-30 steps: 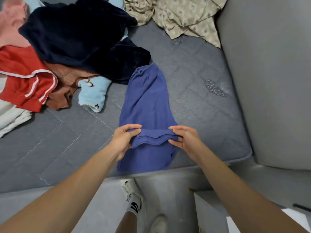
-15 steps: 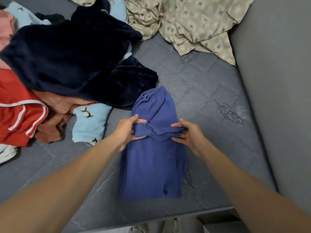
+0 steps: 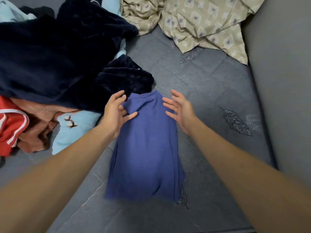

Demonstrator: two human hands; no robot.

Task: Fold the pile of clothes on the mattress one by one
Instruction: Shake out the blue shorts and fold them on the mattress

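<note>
While both hands, left hand (image 3: pixel 116 113) and right hand (image 3: pixel 180 110), hover with fingers spread, gripping nothing, over the blue garment (image 3: pixel 146 148) mid-frame on the mattress (image 3: pixel 210 91), we should smooth its top edge flat.

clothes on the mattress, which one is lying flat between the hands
The blue garment, spread flat alone on the mattress. The navy, red, brown and light blue ones are heaped at left.

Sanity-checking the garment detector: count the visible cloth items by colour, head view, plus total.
Blue: 1, the blue garment between the hands
Navy: 1, navy fleece; may be more than one
Light blue: 1, light blue piece
Red: 1
Brown: 1
Beige patterned: 1
Total: 6
</note>
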